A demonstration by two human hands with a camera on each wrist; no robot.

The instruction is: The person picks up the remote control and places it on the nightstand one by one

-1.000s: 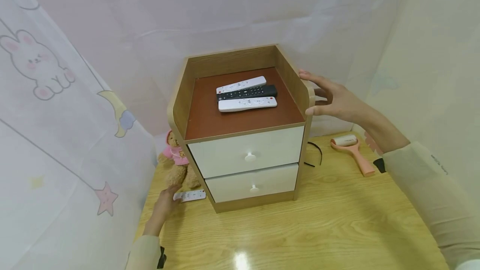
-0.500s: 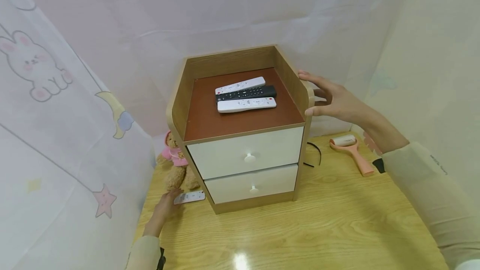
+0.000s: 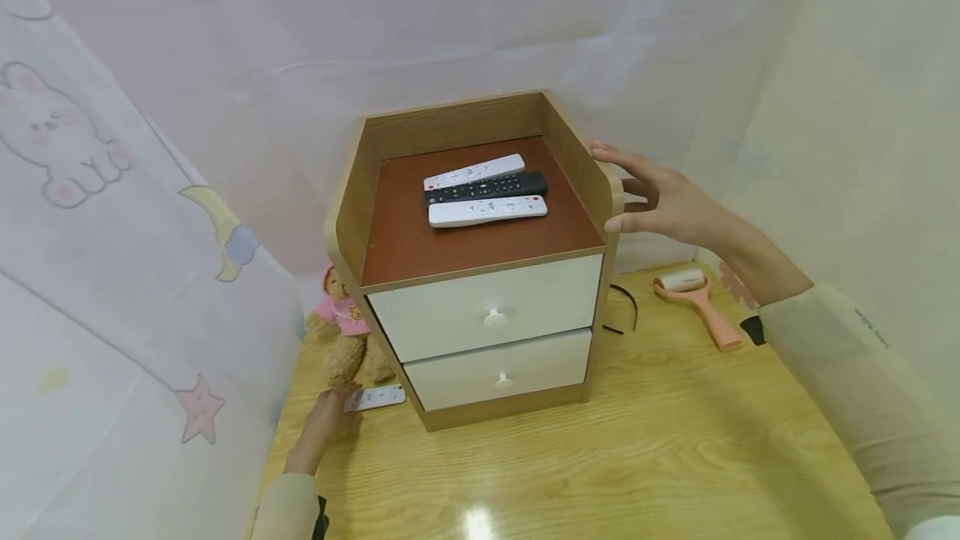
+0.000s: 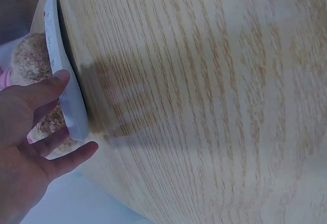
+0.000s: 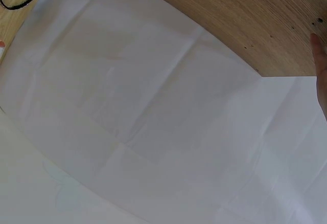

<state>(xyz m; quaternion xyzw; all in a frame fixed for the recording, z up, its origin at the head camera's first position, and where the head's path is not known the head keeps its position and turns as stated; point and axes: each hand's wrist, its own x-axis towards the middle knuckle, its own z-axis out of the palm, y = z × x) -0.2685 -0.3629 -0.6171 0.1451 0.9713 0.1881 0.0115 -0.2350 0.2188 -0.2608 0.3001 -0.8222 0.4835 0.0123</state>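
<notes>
At the lower left in the head view, my left hand (image 3: 327,417) grips the near end of a white remote control (image 3: 377,397). The left wrist view shows the thumb on one face of this remote (image 4: 64,63) and fingers behind it, low over the wood-grain table. My right hand (image 3: 671,205) rests against the right side panel of a small two-drawer cabinet (image 3: 491,307), thumb at its front edge, fingers along the outside. In the right wrist view only a finger (image 5: 320,60) shows on the panel. Two white remotes (image 3: 487,211) and a black one (image 3: 517,184) lie on the cabinet top.
A teddy bear (image 3: 347,315) in pink sits left of the cabinet, partly hidden by it. To the right lie a black headband (image 3: 633,302) and an orange-handled lint roller (image 3: 705,307). Fabric walls enclose the table (image 3: 637,457) at the back and sides.
The left fingers have come down slightly and now cover the remote's left end. The right hand stays on the cabinet side. The whole head view has shifted a little.
</notes>
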